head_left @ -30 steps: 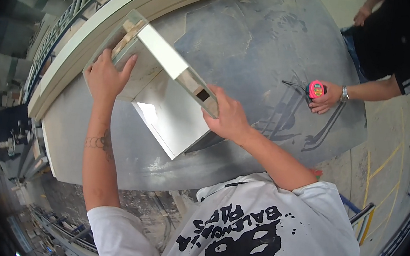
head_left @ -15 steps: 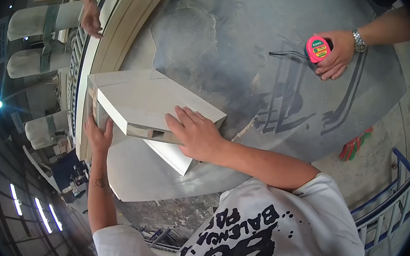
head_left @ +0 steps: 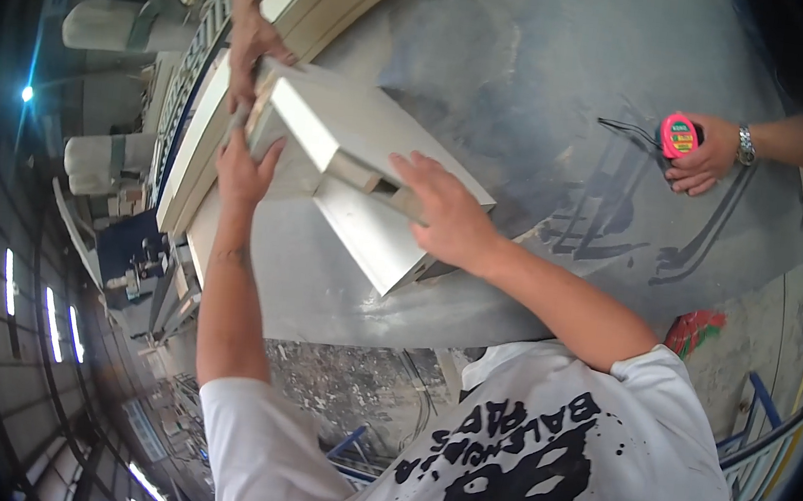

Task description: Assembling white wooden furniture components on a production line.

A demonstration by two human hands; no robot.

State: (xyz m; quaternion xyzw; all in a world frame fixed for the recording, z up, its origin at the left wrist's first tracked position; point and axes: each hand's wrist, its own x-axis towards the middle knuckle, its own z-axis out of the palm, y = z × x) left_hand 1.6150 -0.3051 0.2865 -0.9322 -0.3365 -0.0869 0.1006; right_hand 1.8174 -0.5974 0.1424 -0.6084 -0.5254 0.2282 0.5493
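Note:
A white, thick panel piece (head_left: 375,126) with an angled outline is tilted above the grey table, and pale wood blocks show in its open edge. My left hand (head_left: 246,174) holds its left end, thumb apart and fingers partly hidden. My right hand (head_left: 446,214) grips the near edge, its fingers on the upper face. Below the panel lies another white section (head_left: 368,242); I cannot tell whether the two are joined. Another person's hand (head_left: 254,47) is at the panel's far left corner, close to my left fingers.
On the right of the grey table (head_left: 500,55), a person's hand (head_left: 710,151) with a wristwatch holds a pink tape measure (head_left: 678,136). Long cream-coloured boards (head_left: 329,8) run along the table's left side. A blue metal frame (head_left: 769,436) stands at lower right.
The panel's left end has risen and tilted, held in my hands. The other person's left-side hand has come down onto its far corner. The view has shifted.

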